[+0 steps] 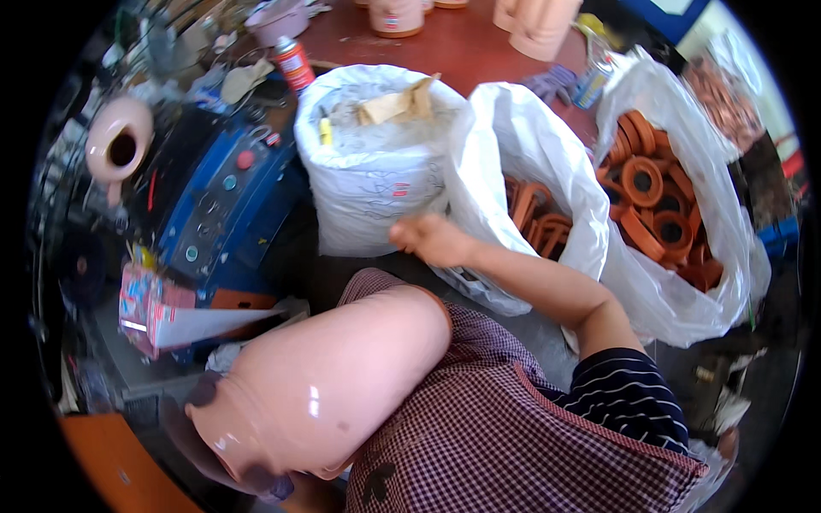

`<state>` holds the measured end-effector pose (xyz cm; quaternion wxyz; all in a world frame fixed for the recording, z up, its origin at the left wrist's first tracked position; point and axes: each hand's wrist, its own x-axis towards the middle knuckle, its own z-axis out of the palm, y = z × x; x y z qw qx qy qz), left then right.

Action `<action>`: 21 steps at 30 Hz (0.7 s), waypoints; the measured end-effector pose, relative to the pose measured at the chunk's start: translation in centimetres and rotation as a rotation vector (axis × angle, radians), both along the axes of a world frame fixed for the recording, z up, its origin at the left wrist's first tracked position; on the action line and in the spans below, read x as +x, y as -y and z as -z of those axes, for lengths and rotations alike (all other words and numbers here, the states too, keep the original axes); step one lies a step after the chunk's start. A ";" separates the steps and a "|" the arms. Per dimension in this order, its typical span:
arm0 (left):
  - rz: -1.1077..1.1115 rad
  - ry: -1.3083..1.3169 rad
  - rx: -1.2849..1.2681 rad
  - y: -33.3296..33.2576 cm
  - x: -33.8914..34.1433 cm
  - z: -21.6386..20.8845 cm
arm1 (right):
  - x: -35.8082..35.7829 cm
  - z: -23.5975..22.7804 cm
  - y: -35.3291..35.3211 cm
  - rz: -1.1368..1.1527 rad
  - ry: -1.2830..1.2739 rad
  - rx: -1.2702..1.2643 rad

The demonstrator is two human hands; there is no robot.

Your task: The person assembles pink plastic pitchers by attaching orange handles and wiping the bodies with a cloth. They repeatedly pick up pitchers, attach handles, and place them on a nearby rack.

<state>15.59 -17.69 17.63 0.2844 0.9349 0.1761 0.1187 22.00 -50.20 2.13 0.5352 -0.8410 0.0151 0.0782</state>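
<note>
A large, glossy pink vase (342,368) lies tilted across my lap, its neck toward the lower left and its base toward the centre. My left hand (259,480), in a dark purplish glove, grips the vase at its mouth; most of that hand is hidden behind the neck. My bare right hand (436,241) is above the vase's base, in front of a white sack (368,197). Its fingers are curled closed, and whatever they may hold is too small to make out. Brown paper (398,104) lies on the pale filling inside the sack.
Two open white bags hold orange-brown parts (534,218) and rings (654,184). A red spray can (294,64) stands behind the sack. Left are a blue machine (227,184), another pink vase (115,141) and clutter. More pink vessels (396,15) stand on the red table (329,30).
</note>
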 end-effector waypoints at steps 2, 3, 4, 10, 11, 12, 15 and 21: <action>0.424 0.399 -0.487 -1.9 -0.7 -1.5 | -2.3 -2.8 5.0 0.239 0.108 0.328; 0.379 0.323 -0.223 -3.3 0.3 -0.2 | -3.4 -3.8 8.3 0.372 0.105 0.179; 0.358 0.298 -0.228 -2.1 1.0 1.0 | -4.3 -3.2 11.2 0.553 0.156 0.076; 0.725 0.112 -0.494 -2.1 3.0 0.6 | -6.4 9.8 19.9 0.827 -0.549 0.083; 0.786 0.137 -0.501 -1.7 3.5 0.5 | -6.8 13.8 21.3 0.932 -0.499 0.470; 0.809 0.174 -0.491 -1.6 3.6 0.7 | -5.5 12.2 19.3 0.903 -0.493 0.437; 0.767 0.233 -0.454 -1.2 4.2 1.4 | -5.4 4.9 12.3 0.752 -0.141 -0.039; 0.754 0.321 -0.676 3.1 4.2 1.1 | -3.4 -7.2 8.2 0.184 0.799 -0.653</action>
